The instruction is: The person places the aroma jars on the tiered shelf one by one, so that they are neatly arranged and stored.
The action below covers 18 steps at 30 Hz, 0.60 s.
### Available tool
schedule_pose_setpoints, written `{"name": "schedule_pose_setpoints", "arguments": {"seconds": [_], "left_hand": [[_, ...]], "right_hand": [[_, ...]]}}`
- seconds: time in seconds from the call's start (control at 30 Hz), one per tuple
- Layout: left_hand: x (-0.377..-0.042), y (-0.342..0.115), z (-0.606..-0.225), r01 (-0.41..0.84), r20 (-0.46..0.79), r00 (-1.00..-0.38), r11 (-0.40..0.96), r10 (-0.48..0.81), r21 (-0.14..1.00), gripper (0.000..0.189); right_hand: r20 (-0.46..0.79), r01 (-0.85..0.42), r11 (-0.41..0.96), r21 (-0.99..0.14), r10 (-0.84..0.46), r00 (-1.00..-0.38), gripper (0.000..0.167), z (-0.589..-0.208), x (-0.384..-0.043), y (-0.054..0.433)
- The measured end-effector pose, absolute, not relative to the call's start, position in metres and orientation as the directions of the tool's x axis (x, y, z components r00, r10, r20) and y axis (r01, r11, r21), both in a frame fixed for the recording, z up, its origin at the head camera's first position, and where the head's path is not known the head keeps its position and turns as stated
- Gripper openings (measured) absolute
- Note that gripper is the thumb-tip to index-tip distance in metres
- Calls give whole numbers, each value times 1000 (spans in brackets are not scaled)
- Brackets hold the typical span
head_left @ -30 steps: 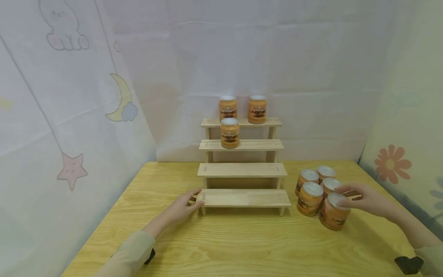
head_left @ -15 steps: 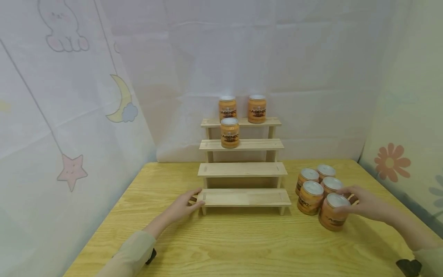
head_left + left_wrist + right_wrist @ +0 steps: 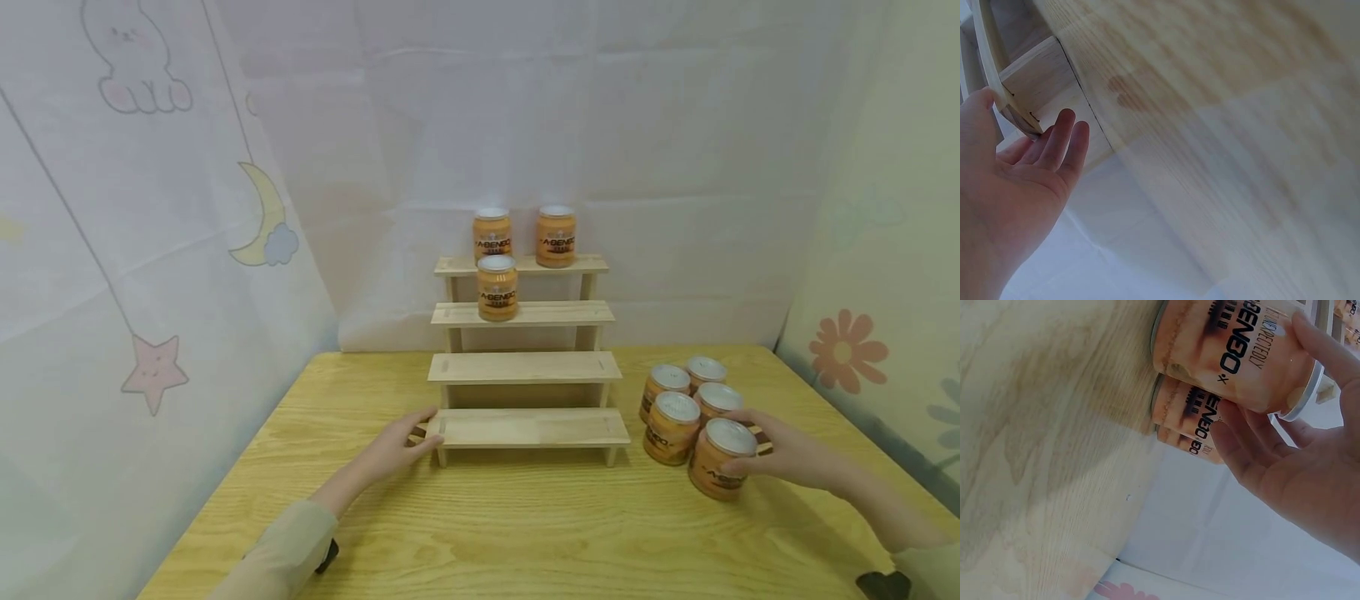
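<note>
In the head view my left hand (image 3: 401, 443) holds the left end of the lowest step of a four-tier wooden display stand (image 3: 525, 427), thumb at the front and fingers behind. The left wrist view shows that hand (image 3: 1029, 181) around the end of the board (image 3: 1013, 112). My right hand (image 3: 795, 450) grips the front orange can (image 3: 722, 467) near its silver lid, the can upright on the table. In the right wrist view the thumb and fingers of the hand (image 3: 1297, 450) lie on opposite sides of the can (image 3: 1235, 350).
Several similar cans (image 3: 671, 433) stand close together beside and behind the gripped one. Two cans (image 3: 557, 240) sit on the top step, and one can (image 3: 498, 292) on the step below. The wooden table (image 3: 480, 525) meets cloth walls (image 3: 637, 125) at the back and sides.
My right thumb has come down from the lid onto the front of the can, and the fingers have closed around it. The can has shifted slightly left. My left hand stays in place.
</note>
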<state>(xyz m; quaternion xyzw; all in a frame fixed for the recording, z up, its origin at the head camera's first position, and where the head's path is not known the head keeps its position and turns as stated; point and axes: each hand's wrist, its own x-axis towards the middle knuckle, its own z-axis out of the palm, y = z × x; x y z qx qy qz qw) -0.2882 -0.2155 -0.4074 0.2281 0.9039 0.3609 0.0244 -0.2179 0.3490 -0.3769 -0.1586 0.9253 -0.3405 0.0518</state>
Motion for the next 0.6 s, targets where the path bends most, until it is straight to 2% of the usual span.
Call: {"name": "schedule_pose_setpoints", "arguments": {"seconds": [0.27, 0.6], "left_hand": [[-289, -217, -409, 393, 120, -896, 637, 428, 663, 67], [-290, -217, -409, 404, 123, -892, 642, 436, 652, 68]], "right_hand": [[62, -268, 731, -628, -297, -953, 70, -382, -216, 343], [69, -254, 709, -658, -278, -958, 80, -389, -213, 343]]}}
